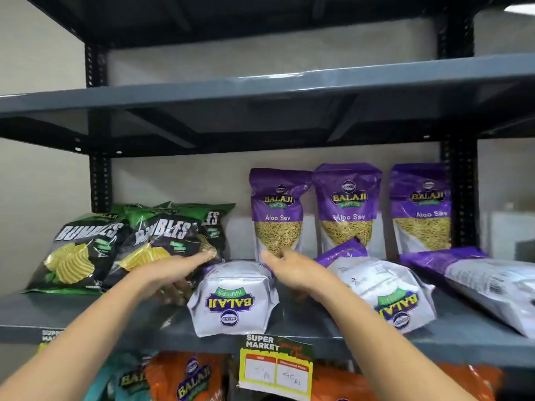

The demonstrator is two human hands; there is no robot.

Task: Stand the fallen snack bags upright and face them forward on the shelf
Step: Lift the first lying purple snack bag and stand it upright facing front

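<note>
A purple and silver Balaji bag (pixel 233 299) lies flat on the grey shelf (pixel 86 311), bottom end toward me. My left hand (pixel 176 270) reaches along its left side, fingers stretched out. My right hand (pixel 292 269) reaches along its right side, fingers apart near the bag's far end. Neither hand visibly grips it. Two more fallen bags lie to the right, one in the middle (pixel 382 287) and one at the edge of view (pixel 486 282). Three Aloo Sev bags stand upright at the back, left (pixel 278 215), middle (pixel 347 209) and right (pixel 419 209).
Green and black Rumbles chip bags (pixel 84 250) lean together at the left of the shelf. A Super Market price tag (pixel 276 369) hangs from the shelf's front edge. Orange and teal bags (pixel 185 377) fill the shelf below. Another shelf (pixel 260 88) hangs overhead.
</note>
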